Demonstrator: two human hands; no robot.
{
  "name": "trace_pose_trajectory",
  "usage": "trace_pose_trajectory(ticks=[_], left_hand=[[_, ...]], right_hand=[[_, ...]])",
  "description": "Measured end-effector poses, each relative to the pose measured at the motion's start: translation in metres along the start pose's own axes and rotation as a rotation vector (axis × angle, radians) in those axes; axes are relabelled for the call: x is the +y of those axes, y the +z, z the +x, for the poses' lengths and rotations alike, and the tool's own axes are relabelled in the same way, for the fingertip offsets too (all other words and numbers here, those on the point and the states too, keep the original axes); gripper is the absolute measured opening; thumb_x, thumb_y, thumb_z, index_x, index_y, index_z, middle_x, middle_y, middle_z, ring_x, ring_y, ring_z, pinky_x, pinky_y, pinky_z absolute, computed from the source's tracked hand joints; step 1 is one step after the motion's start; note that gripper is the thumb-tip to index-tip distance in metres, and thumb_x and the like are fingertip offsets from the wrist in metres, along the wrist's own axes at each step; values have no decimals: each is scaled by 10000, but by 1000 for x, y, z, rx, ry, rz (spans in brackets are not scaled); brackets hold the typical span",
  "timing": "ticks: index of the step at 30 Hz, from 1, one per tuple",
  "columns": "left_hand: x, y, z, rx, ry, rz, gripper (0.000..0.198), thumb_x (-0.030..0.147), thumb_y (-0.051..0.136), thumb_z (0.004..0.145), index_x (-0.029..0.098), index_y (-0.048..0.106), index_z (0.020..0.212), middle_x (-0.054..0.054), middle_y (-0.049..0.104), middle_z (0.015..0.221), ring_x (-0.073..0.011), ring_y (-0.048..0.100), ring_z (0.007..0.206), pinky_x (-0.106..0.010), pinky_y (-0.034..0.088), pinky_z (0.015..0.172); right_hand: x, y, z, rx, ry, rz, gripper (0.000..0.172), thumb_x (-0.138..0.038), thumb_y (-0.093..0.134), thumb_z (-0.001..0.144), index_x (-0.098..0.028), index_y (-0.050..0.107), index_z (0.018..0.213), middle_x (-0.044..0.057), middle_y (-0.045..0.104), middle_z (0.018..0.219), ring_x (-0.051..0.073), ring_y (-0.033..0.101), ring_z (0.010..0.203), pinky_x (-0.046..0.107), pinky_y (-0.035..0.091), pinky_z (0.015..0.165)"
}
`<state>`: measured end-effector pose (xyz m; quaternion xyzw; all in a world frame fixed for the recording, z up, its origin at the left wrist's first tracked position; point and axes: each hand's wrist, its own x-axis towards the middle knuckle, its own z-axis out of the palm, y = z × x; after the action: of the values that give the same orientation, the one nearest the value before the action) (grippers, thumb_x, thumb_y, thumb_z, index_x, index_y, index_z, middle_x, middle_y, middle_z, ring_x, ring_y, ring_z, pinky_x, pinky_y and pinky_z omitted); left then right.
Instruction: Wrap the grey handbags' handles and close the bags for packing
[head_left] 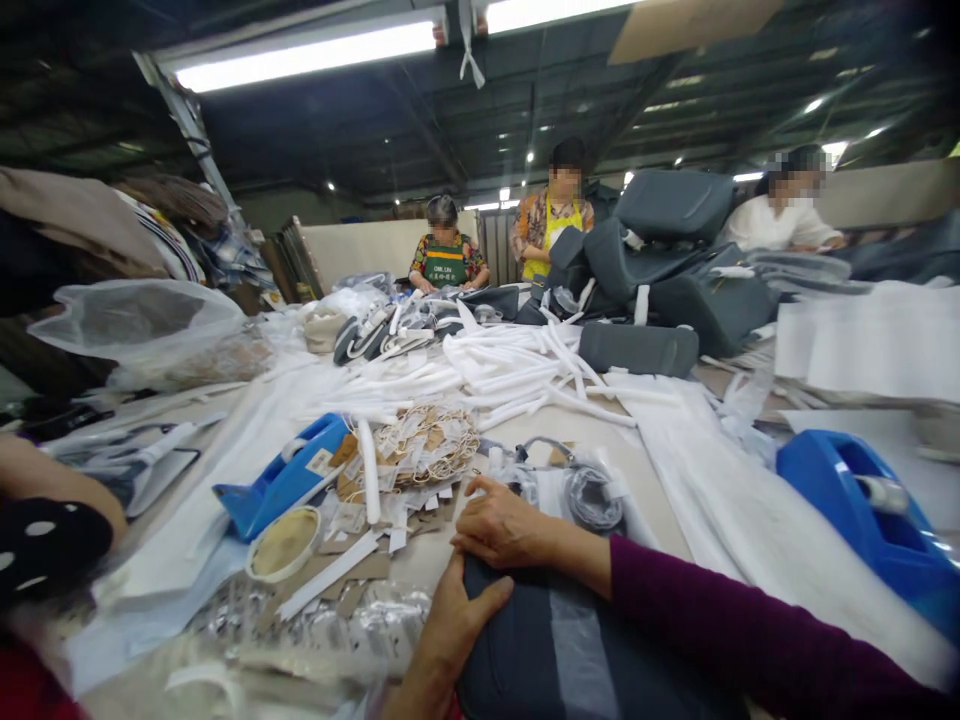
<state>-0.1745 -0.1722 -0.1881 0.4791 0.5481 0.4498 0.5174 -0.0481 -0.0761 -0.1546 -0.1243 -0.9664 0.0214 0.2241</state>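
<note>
A dark grey bag (652, 640) with a smooth surface lies in front of me, cut off by the lower edge of the view. A strip of clear film (574, 640) runs across it. My left hand (450, 630) grips its left edge, thumb on top and fingers out of sight. At the upper left corner, my right hand (502, 525), in a purple sleeve, has its fingers curled and pressed on the bag's edge; what lies under the fingertips is hidden. Just beyond sits a coiled strap (592, 497) wrapped in clear plastic.
Blue tape dispensers (289, 475) (862, 510) stand left and right. Tags with strings (424, 440) are heaped beside a round tub (283, 543). White foam tubes (517, 370) and dark bags (675, 205) pile up behind. Several co-workers are across the table; another person's arm (52, 490) shows at left.
</note>
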Motion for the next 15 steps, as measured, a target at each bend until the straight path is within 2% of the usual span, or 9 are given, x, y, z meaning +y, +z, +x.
trace_pose_trajectory(ticks=[2, 4, 5, 7, 9, 11, 12, 13, 15], left_hand=[[2, 1, 1, 23, 40, 41, 635, 354, 741, 611, 108, 568, 1170, -142, 670, 1152, -317, 603, 1098, -399, 452, 997], [4, 0, 2, 43, 71, 100, 682, 343, 761, 585, 98, 568, 1191, -151, 646, 1203, -326, 561, 1168, -411, 398, 1060], [4, -1, 2, 58, 82, 120, 722, 352, 770, 580, 93, 557, 1219, -154, 630, 1234, -326, 539, 1201, -416, 369, 1087], [3, -2, 4, 87, 79, 123, 805, 387, 781, 585, 92, 516, 1285, -150, 621, 1254, -319, 535, 1215, -419, 361, 1098], [2, -2, 6, 90, 35, 92, 877, 421, 792, 585, 101, 471, 1336, -136, 653, 1205, -308, 594, 1144, -408, 429, 1045], [3, -2, 6, 74, -32, 64, 937, 422, 823, 554, 115, 449, 1358, -119, 682, 1151, -293, 647, 1055, -380, 500, 964], [4, -2, 6, 67, -58, 54, 954, 410, 840, 536, 124, 449, 1359, -112, 691, 1131, -286, 662, 1024, -366, 522, 932], [6, -1, 6, 63, -78, 47, 958, 392, 854, 523, 133, 455, 1354, -104, 700, 1111, -280, 672, 1003, -357, 536, 910], [10, 0, 5, 66, -98, 39, 929, 349, 871, 510, 150, 484, 1331, -93, 714, 1076, -274, 680, 983, -352, 551, 883]], right_hand=[[-2, -1, 3, 58, -19, 13, 246, -277, 444, 931, -191, 531, 717, 9, 589, 675, 140, 521, 679, 317, 398, 864], [-3, -10, 6, 176, 4, 30, 149, -211, 443, 908, -197, 540, 797, 41, 600, 776, 168, 533, 781, 305, 432, 804], [-1, -18, 6, 261, 38, 39, 135, -173, 427, 899, -199, 550, 848, 61, 607, 848, 180, 536, 845, 309, 443, 803], [5, -40, -2, 476, 168, 57, 224, -123, 378, 887, -206, 567, 975, 96, 599, 1020, 197, 523, 1000, 340, 443, 884], [13, -66, -27, 732, 410, 83, 326, -132, 356, 879, -212, 550, 1130, 111, 541, 1198, 207, 458, 1168, 386, 383, 1010], [17, -87, -69, 951, 763, 129, 393, -193, 362, 873, -193, 505, 1239, 123, 487, 1285, 225, 403, 1245, 424, 313, 1078], [16, -93, -94, 1011, 954, 168, 411, -238, 372, 869, -175, 497, 1256, 132, 483, 1292, 238, 403, 1245, 440, 296, 1086], [13, -97, -119, 1024, 1134, 222, 417, -289, 386, 866, -157, 512, 1242, 142, 500, 1272, 255, 422, 1224, 454, 299, 1078], [-2, -96, -161, 933, 1406, 380, 409, -405, 425, 856, -144, 585, 1128, 145, 579, 1155, 279, 487, 1138, 460, 354, 1022]])
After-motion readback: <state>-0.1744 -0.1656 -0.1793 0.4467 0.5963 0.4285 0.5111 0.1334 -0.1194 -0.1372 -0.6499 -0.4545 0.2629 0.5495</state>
